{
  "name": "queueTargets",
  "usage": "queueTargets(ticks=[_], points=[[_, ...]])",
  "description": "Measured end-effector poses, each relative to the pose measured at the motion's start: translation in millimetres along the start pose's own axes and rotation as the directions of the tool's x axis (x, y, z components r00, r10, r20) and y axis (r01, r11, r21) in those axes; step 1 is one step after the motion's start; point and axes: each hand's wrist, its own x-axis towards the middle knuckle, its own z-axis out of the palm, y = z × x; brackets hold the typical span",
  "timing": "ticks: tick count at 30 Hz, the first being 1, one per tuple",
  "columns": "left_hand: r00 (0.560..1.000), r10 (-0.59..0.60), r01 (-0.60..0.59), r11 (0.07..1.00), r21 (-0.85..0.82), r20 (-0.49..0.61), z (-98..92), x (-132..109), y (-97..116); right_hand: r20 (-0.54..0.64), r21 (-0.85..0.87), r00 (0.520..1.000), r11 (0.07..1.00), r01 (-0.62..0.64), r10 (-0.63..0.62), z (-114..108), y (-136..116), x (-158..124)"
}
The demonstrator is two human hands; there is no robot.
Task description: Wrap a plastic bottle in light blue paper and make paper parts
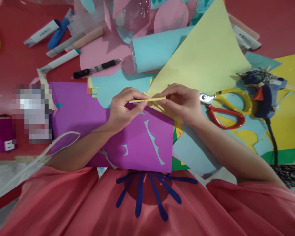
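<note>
Between my two hands are narrow yellow paper strips [152,99], some crossing at an angle. My left hand [125,106] pinches them between thumb and fingers near their left part. At the right end, the thumb and fingers of my right hand [183,100] close on the same strips. Under both hands lies a purple paper sheet [147,150] with light blue paper scraps [154,142] on it. Scissors [223,106] with one yellow and one red handle rest just right of my right hand, their blades hidden by it.
A dark blue glue gun [264,101] with a cable lies at the right. Behind my hands are a light blue paper-wrapped cylinder [159,49], a large pale yellow sheet [201,55] and a black pen [97,68]. Several markers [43,32] lie at the upper left.
</note>
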Motion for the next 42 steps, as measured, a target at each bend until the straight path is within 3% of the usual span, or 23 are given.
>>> queueTargets(ticks=[24, 31, 37, 42], points=[[0.982, 0.04, -0.03, 0.998, -0.056, 0.187, -2.2, 3, 3, 0.02, -0.058, 0.998, 0.997, 0.055, -0.054, -1, 2, -2], [0.994, -0.039, 0.045, 0.997, -0.058, 0.1, -1.0, 2, 5, -0.007, -0.051, 0.999, 0.998, 0.034, -0.034, 0, 3, -1], [1.0, -0.019, 0.019, 0.999, -0.051, 0.006, -0.6, 0, -4, -0.123, -0.048, 0.992, 0.998, 0.031, -0.037, 1, 3, -2], [0.993, -0.089, 0.086, 0.996, -0.038, -0.079, -0.3, 1, -8, -0.119, -0.092, 0.992, 0.995, 0.029, -0.04, 0, 5, -1]])
